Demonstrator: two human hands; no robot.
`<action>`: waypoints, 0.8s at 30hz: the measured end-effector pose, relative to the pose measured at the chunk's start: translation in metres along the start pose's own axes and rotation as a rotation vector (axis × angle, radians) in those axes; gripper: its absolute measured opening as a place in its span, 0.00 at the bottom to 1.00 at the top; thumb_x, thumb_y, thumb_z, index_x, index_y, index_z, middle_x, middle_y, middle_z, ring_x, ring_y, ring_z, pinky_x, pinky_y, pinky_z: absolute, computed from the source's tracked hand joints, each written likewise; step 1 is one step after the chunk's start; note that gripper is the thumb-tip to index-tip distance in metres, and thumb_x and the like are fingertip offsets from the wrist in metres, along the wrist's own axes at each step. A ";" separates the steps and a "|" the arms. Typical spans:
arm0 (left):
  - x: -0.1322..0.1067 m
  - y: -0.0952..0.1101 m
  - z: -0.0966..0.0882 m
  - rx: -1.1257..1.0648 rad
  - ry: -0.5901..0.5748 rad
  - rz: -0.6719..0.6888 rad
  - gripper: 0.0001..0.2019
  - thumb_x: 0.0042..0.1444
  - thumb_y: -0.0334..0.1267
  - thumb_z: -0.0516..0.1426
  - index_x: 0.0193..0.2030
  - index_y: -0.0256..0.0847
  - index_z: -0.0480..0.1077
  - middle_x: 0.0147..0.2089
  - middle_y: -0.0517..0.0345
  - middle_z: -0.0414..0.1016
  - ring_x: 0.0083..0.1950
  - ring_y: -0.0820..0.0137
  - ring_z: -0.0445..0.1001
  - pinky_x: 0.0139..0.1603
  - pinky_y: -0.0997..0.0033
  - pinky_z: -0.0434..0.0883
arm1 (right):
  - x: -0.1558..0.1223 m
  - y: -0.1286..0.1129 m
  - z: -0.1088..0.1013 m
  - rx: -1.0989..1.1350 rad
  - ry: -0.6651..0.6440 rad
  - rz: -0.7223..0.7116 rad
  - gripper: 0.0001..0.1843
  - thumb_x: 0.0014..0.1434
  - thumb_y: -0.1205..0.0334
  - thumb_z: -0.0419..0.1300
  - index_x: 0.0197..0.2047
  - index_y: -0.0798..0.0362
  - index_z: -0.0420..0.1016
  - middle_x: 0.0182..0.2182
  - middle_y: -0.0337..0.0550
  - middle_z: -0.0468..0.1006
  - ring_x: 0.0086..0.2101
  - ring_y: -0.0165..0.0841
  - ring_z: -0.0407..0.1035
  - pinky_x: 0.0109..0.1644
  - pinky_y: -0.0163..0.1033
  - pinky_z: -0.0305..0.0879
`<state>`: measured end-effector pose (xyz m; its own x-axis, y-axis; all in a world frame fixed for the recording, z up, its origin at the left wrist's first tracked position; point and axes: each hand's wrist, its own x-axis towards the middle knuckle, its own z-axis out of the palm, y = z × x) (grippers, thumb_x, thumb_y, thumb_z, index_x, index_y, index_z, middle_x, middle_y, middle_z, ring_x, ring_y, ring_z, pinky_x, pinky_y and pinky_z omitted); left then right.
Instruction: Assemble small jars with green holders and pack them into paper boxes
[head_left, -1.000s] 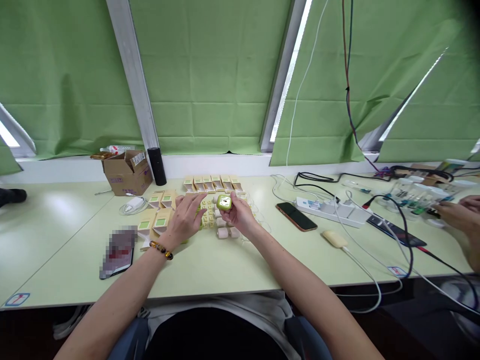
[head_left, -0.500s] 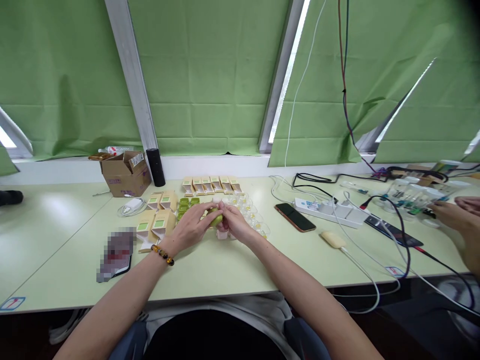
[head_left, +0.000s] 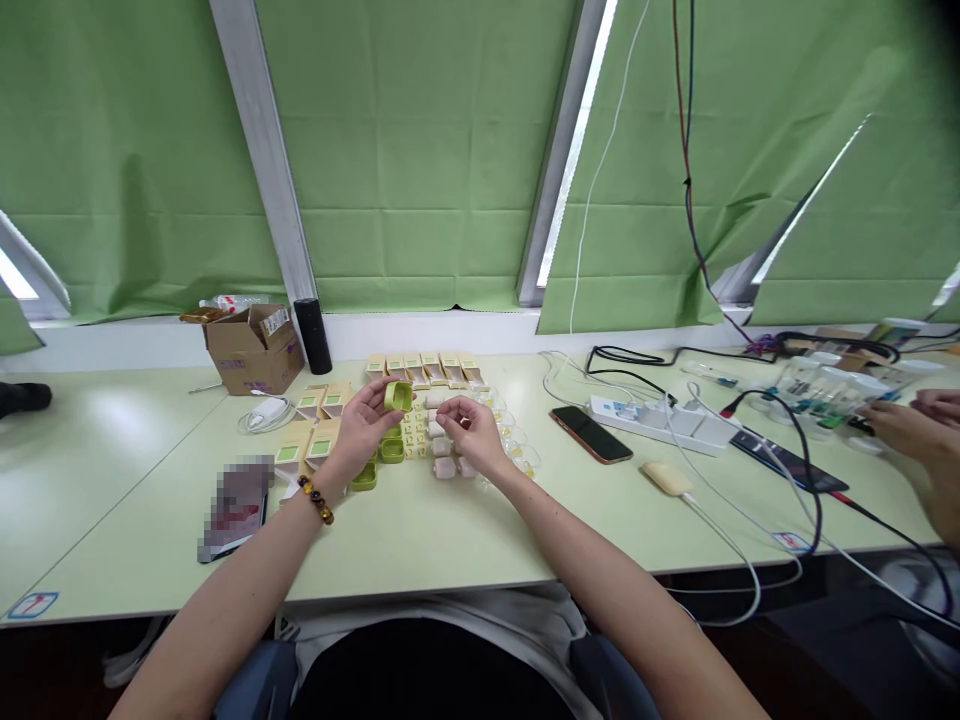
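Note:
My left hand [head_left: 365, 425] grips a small open green plastic case [head_left: 399, 397], tilted so its hollow inside faces right. My right hand [head_left: 472, 435] is closed in a pinch just right of it; whatever its fingertips hold, if anything, is too small to make out. Below the held case, more green cases [head_left: 391, 451] rest on the table. Beside them lie rows of tiny yellowish pieces [head_left: 415, 436]. Pale pink and white blocks [head_left: 444, 467] sit under and near my right hand, with clear plastic domes [head_left: 517, 440] to their right.
Small cream boxes with green labels [head_left: 288, 453] stand at left, and a row of cream boxes [head_left: 431, 369] at the back. A carton [head_left: 255, 350], black cylinder [head_left: 312, 336], phone [head_left: 591, 434], power strip [head_left: 660, 424] and cables surround them. Another person's hands [head_left: 907, 430] are at far right.
My hands have moved apart from their joint hold. The green case has gone left and up in my left hand, uncovering the cases, tiny pieces and blocks beneath.

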<state>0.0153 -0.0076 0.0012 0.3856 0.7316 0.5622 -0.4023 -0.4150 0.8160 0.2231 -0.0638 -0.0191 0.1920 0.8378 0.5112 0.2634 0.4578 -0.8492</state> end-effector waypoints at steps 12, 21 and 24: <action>0.004 -0.002 -0.004 -0.531 0.119 -0.345 0.16 0.70 0.48 0.59 0.53 0.37 0.78 0.45 0.45 0.82 0.35 0.67 0.75 0.45 0.57 0.79 | -0.006 -0.013 0.011 -0.981 -0.361 -0.215 0.09 0.64 0.67 0.66 0.39 0.47 0.89 0.41 0.47 0.86 0.47 0.43 0.67 0.50 0.45 0.57; 0.003 -0.003 -0.002 -0.501 0.109 -0.351 0.19 0.70 0.51 0.58 0.51 0.35 0.78 0.45 0.44 0.80 0.33 0.68 0.72 0.45 0.57 0.77 | 0.000 -0.012 0.033 -1.225 -0.504 -0.237 0.11 0.59 0.69 0.64 0.36 0.51 0.90 0.42 0.55 0.86 0.52 0.49 0.69 0.53 0.48 0.55; 0.002 -0.003 -0.001 -0.497 0.102 -0.355 0.19 0.69 0.51 0.59 0.51 0.34 0.78 0.43 0.45 0.80 0.34 0.68 0.72 0.44 0.58 0.77 | 0.004 -0.005 0.039 -1.284 -0.515 -0.236 0.10 0.58 0.71 0.64 0.37 0.55 0.89 0.42 0.58 0.86 0.52 0.49 0.70 0.54 0.49 0.56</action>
<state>0.0164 -0.0041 -0.0007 0.4952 0.8372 0.2319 -0.6119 0.1466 0.7773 0.1853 -0.0512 -0.0182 -0.2671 0.9221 0.2798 0.9633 0.2476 0.1037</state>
